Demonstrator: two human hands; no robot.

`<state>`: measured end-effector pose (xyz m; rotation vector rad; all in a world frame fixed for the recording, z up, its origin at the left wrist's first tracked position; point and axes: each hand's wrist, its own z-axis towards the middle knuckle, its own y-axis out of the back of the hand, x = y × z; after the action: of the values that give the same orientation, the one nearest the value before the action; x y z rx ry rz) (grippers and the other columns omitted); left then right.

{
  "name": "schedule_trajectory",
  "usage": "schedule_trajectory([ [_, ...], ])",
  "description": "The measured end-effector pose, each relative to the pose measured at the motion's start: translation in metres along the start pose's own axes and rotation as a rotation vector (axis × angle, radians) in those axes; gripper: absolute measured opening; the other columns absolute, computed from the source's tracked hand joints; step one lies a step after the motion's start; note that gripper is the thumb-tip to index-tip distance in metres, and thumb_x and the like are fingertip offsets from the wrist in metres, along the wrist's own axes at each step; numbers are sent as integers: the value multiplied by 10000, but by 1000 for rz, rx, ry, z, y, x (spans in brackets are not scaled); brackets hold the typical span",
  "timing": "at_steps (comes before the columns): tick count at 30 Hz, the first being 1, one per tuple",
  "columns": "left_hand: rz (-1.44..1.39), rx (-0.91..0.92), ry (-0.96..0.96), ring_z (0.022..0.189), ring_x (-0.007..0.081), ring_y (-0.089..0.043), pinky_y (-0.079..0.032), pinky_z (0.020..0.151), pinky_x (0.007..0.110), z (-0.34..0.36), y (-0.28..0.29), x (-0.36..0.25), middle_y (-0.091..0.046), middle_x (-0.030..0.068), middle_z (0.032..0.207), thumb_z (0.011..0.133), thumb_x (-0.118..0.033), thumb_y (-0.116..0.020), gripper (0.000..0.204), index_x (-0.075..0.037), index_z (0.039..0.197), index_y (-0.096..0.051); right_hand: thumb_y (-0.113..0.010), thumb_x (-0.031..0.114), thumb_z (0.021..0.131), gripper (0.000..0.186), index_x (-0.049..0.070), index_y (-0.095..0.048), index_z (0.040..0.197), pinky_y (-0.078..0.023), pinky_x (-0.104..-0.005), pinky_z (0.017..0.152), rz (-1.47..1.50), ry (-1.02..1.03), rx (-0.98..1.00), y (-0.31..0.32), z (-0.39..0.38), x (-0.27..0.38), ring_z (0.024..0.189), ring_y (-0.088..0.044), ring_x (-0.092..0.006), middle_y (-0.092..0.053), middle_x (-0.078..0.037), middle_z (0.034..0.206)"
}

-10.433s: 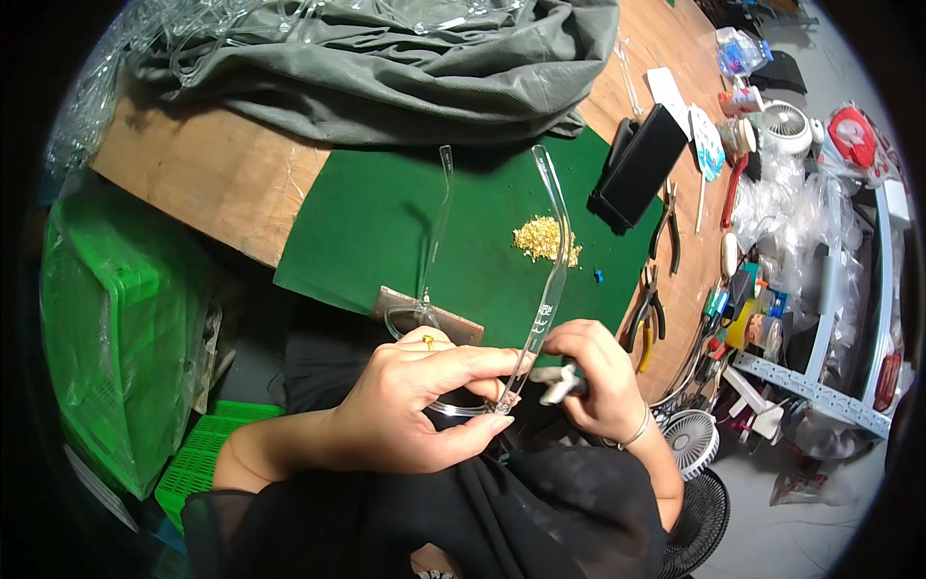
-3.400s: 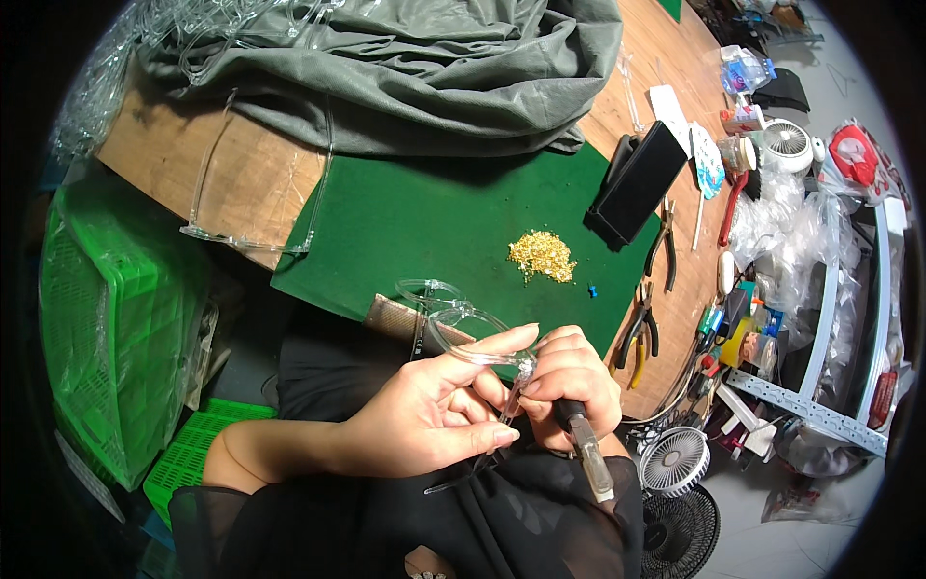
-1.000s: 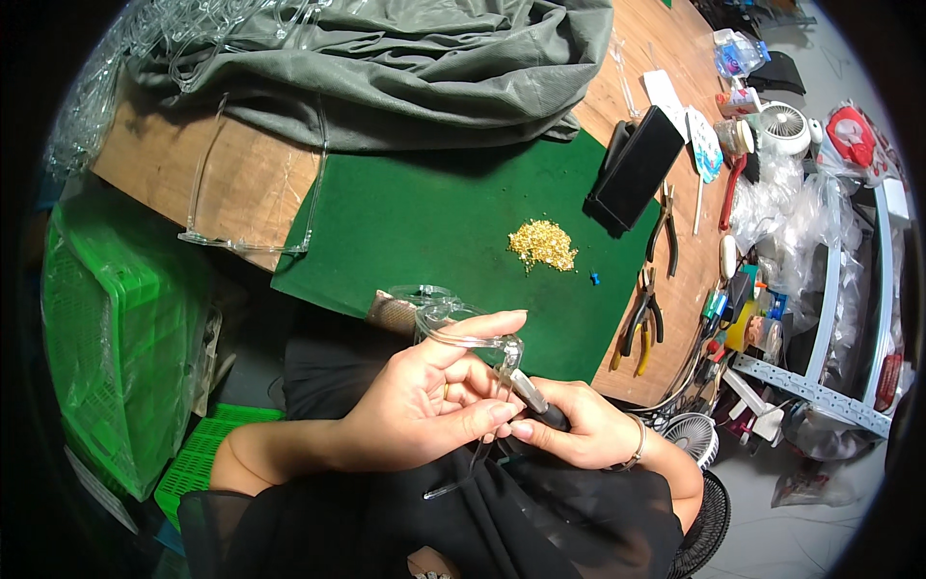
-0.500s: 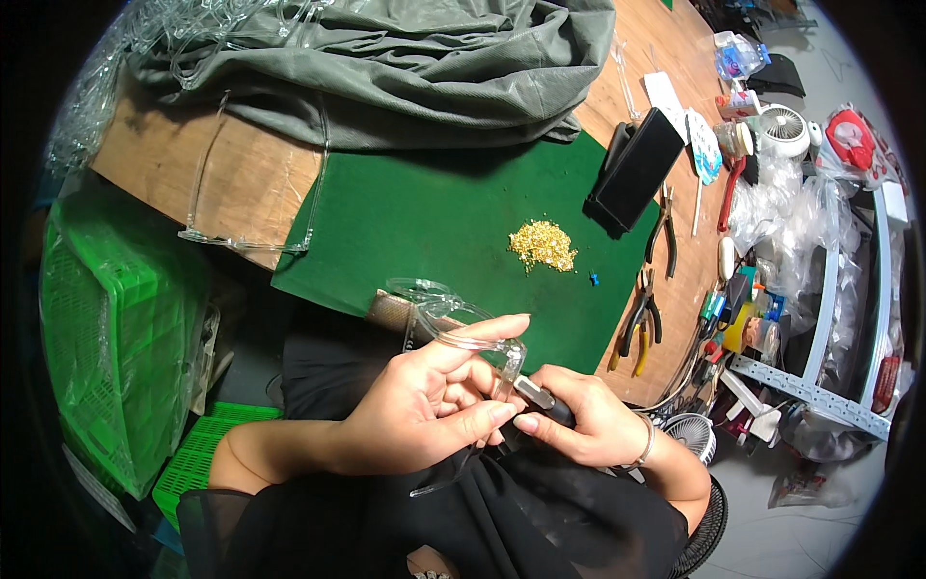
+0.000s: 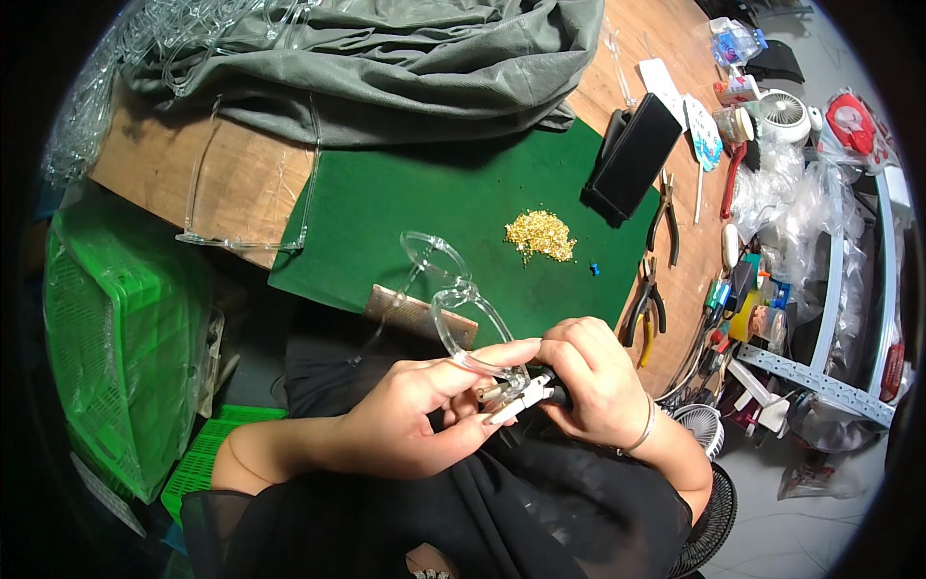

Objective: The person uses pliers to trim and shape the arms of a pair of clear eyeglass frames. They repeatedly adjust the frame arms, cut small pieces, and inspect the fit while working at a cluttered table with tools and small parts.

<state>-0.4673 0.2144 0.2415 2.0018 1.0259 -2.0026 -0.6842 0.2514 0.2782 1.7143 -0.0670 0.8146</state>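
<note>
My left hand [image 5: 405, 417] pinches a clear plastic eyeglass frame [image 5: 468, 289] near a front corner, with its rims raised over the mat's front edge. My right hand [image 5: 593, 376] grips a black-handled tool with pale jaws [image 5: 516, 400], which meets that corner between my fingertips; the exact contact is hidden. Behind lies a heap of tiny gold pieces [image 5: 540, 234] on the green mat [image 5: 386, 198], beside a small blue piece [image 5: 595, 268]. A tan textured pad [image 5: 453, 326] is under the frame at the mat's edge.
Another clear frame [image 5: 251, 241] lies left on the wooden table [image 5: 154, 154]. Grey cloth [image 5: 415, 68] and more frames sit at the back. Right are a black phone [image 5: 632, 154], pliers [image 5: 644, 309], bottles and cluttered shelving [image 5: 820, 386]. Green crates [image 5: 116, 357] stand left; a fan [image 5: 702, 429] is low right.
Since half a second ago, the held frame has tilted, its far rim rising. My right hand has moved up, and the tool's pale jaws have turned into view at the frame's corner.
</note>
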Motion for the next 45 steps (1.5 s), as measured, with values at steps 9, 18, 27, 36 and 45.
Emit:
schedule_trajectory([
  [9, 30, -28, -98, 690, 59, -549, -485, 652, 216, 1, -3, 1, -605, 57, 876, 828, 103, -515, 523, 1, 1328, -400, -717, 80, 515, 446, 27, -528, 915, -415, -363, 710, -18, 8, -15, -6, -5, -2, 771, -521, -275, -501, -109, 832],
  [18, -307, 45, 128, 738, 113, -592, -510, 646, 236, -2, 0, 2, -566, 109, 973, 862, 95, -459, 581, -26, 1395, -262, -725, 96, 630, 393, 11, -520, 954, -419, -373, 747, 124, -67, -25, -7, -3, 1, 803, -524, -297, -521, -122, 863],
  [27, -576, -60, 177, 781, 180, -619, -539, 718, 295, 11, -4, -5, -555, 151, 991, 882, 31, -500, 627, -52, 1419, -187, -680, 12, 694, 303, 12, -530, 958, -459, -352, 724, 327, -202, -128, -17, -11, -3, 812, -558, -310, -558, -141, 887],
  [36, -648, -79, 183, 820, 186, -619, -537, 746, 303, 13, -10, -5, -504, 129, 1057, 875, 39, -523, 657, -61, 1426, -181, -693, 74, 772, 175, 3, -575, 879, -464, -352, 649, 606, 156, -543, -29, 2, -6, 719, -565, -245, -579, -102, 802],
  [45, -737, -61, 164, 822, 163, -612, -540, 758, 297, 11, -13, 5, -475, 51, 923, 855, 64, -550, 686, -55, 1426, -189, -703, 73, 760, 152, 28, -591, 853, -460, -322, 640, 706, 143, -487, -39, 12, -9, 703, -562, -219, -589, -72, 770],
])
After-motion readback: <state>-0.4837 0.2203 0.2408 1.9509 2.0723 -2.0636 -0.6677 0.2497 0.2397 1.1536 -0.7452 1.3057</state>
